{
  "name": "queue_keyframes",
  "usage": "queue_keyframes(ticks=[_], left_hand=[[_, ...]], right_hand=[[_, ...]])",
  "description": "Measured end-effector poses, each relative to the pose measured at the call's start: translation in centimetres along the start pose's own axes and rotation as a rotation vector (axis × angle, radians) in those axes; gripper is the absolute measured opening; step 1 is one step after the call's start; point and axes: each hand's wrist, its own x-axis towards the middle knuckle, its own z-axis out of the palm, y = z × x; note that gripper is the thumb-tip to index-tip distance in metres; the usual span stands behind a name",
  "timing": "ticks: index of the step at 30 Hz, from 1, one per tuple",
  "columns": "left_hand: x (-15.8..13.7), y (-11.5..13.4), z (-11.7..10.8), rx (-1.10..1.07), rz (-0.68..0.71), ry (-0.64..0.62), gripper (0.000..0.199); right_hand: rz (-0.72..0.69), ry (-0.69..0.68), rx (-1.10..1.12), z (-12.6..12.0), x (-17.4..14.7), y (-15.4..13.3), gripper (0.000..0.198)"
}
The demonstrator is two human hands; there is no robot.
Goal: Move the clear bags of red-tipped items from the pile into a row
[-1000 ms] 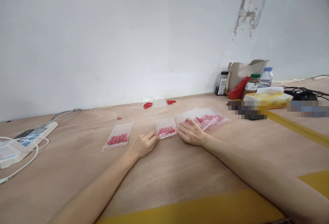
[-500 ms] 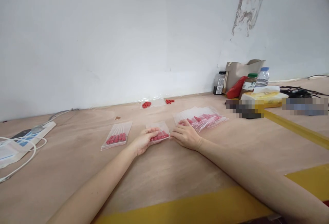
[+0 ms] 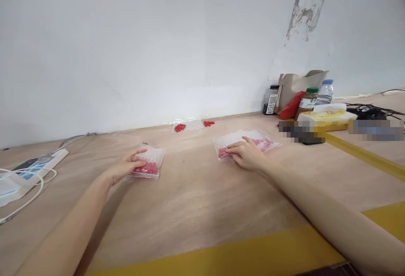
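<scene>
Your brown table carries a fanned stack of clear bags under your right hand, fingers flat and spread; your left hand pinches a small bag of red capsules at the left.

Both forearms are bare and extended forward, well apart. The left hand lies palm down with fingers slightly curled and the thumb raised toward the index finger. The right hand lies palm down, fingers extended flat and pointing left.
</scene>
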Motion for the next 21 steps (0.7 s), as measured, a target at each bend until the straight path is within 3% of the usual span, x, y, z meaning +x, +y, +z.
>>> queue_keyframes(ticks=[4,6,8,11,14,17,21], left_hand=[[0.4,-0.4,0.9,0.415,0.081,0.214,0.045],[0.2,0.0,2.3,0.623,0.257,0.403,0.036],[-0.4,0.9,4.5,0.701,0.52,0.483,0.026],[-1.3,2.6,8.6,0.66,0.848,0.233,0.023],[-1.2,3.8,12.0,0.68,1.032,0.045,0.034],[0.0,3.8,13.7,0.728,1.152,0.042,0.031],[1.4,2.9,14.2,0.747,1.211,0.113,0.023]], right_hand=[[-0.076,-0.009,0.041,1.2,0.4,-1.2,0.034],[-0.103,-0.024,0.09,1.9,0.8,-2.1,0.035],[-0.112,-0.027,0.16,2.7,1.4,-2.9,0.036],[-0.147,-0.032,0.299,3.6,2.6,-3.8,0.036],[-0.198,-0.055,0.434,3.9,3.5,-3.9,0.035],[-0.206,-0.063,0.463,3.3,3.4,-3.3,0.042],[-0.233,-0.011,0.302,2.1,2.2,-2.1,0.053]])
